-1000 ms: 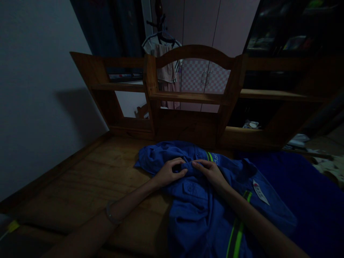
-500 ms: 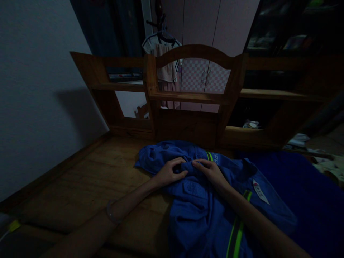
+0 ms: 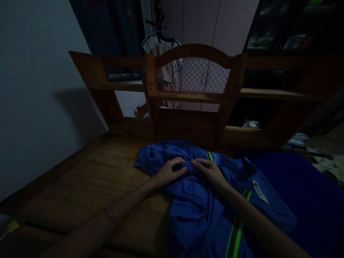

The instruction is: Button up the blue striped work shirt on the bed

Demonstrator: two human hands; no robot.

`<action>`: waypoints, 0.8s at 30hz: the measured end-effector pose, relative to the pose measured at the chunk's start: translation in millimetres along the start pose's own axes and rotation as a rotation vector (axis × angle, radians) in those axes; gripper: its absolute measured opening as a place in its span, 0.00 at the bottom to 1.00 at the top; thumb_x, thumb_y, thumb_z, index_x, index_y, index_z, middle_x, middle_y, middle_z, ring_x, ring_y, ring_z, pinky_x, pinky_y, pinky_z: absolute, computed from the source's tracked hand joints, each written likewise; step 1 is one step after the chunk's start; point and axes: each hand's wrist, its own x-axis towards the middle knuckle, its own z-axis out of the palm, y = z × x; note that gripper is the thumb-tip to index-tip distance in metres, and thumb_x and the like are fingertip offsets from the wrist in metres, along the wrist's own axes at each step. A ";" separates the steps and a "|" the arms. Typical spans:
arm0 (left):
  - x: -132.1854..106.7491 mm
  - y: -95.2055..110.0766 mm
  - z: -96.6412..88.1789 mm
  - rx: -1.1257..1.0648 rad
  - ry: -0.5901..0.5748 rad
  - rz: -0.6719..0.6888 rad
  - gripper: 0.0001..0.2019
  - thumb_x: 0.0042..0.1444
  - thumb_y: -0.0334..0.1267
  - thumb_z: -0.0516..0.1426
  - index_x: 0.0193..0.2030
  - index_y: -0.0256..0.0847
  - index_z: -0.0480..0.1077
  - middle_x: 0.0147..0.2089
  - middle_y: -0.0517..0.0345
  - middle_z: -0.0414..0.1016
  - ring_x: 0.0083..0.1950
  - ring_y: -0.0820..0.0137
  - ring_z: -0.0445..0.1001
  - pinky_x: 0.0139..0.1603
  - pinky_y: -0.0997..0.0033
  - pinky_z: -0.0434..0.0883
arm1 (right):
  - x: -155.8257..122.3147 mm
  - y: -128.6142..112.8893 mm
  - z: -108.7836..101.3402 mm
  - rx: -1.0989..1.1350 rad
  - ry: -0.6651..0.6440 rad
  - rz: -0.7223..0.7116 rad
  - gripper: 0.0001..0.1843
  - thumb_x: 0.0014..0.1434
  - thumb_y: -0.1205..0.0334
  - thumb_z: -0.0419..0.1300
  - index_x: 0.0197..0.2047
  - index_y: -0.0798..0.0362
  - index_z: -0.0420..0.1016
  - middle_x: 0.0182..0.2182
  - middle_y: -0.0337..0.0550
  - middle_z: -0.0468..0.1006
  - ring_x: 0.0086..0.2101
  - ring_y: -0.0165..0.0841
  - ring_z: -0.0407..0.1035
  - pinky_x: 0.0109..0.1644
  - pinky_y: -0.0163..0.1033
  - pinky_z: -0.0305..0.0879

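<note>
A blue work jacket [image 3: 190,211] with yellow-green reflective bands lies rumpled on the wooden surface. My left hand [image 3: 170,172] pinches a fold of its cloth between thumb and fingers. Close beside it, my right hand [image 3: 211,171] grips the same fold from the other side. Just below the hands is a pocket flap [image 3: 194,189] with a round mark. A white label [image 3: 260,191] sits on the jacket's right part. What lies between my fingertips, apart from cloth, is too dark to tell.
A wooden shelf unit [image 3: 185,123] stands along the far edge. At left rises a pale wall [image 3: 40,89]. Dark blue fabric [image 3: 317,200] spreads to the right. Clothes on a stand [image 3: 165,61] and a pink cabinet [image 3: 199,28] are behind the shelves.
Almost nothing differs. My left thumb has shifted very slightly on the fold; both hands keep their hold on the jacket.
</note>
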 end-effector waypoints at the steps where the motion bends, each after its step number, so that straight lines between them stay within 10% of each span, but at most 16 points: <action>1: -0.1 -0.1 0.1 0.000 0.001 0.000 0.11 0.59 0.41 0.54 0.40 0.36 0.72 0.40 0.54 0.71 0.44 0.67 0.70 0.47 0.70 0.66 | 0.2 0.2 -0.1 0.001 0.002 -0.003 0.17 0.53 0.48 0.64 0.40 0.50 0.80 0.39 0.40 0.80 0.39 0.37 0.73 0.46 0.40 0.67; 24: 0.4 -3.2 -1.0 -0.077 0.000 -0.031 0.11 0.58 0.42 0.56 0.39 0.35 0.70 0.38 0.56 0.69 0.41 0.68 0.68 0.44 0.72 0.65 | 1.7 2.1 -0.9 0.014 -0.014 0.024 0.17 0.52 0.49 0.65 0.40 0.51 0.79 0.37 0.40 0.80 0.37 0.35 0.73 0.42 0.38 0.67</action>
